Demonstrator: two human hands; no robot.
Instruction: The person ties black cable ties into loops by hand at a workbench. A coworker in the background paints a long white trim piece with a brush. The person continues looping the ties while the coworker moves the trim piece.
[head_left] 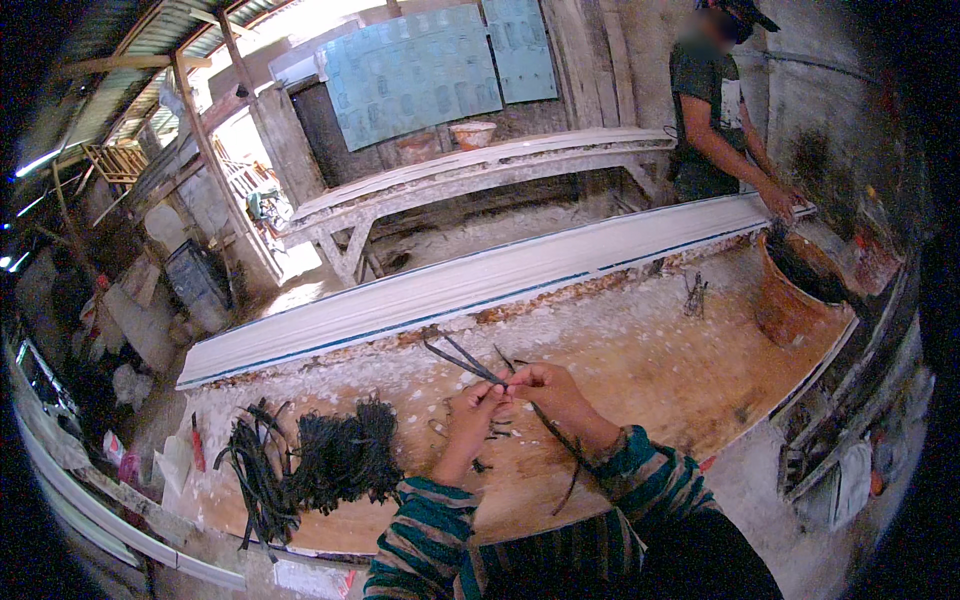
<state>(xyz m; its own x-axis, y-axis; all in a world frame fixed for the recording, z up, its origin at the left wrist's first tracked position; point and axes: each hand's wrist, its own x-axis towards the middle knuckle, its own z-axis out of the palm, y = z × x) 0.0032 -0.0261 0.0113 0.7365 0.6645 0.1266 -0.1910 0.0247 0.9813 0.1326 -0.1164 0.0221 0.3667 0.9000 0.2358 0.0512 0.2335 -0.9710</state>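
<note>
Both my hands meet over the middle of the wooden board, fingertips pinched together. My left hand (470,425) and my right hand (555,398) grip a dark strip (462,358) between them. One doubled end sticks out up and left past my fingers; another end hangs below my right hand toward my lap. Whether the strip is knotted at my fingertips is hidden by the fingers. Left of my left hand lies a thick bundle of short dark strips (345,452). Beside it is a looser pile of longer strips (262,480). Small strip scraps lie under my hands.
A long white moulding (480,280) runs across the board's far side. At its right end stands another person (715,120), hands on it. An orange bucket (785,315) stands at the right. Farther back are a long bench (350,235) and blue panels (410,70).
</note>
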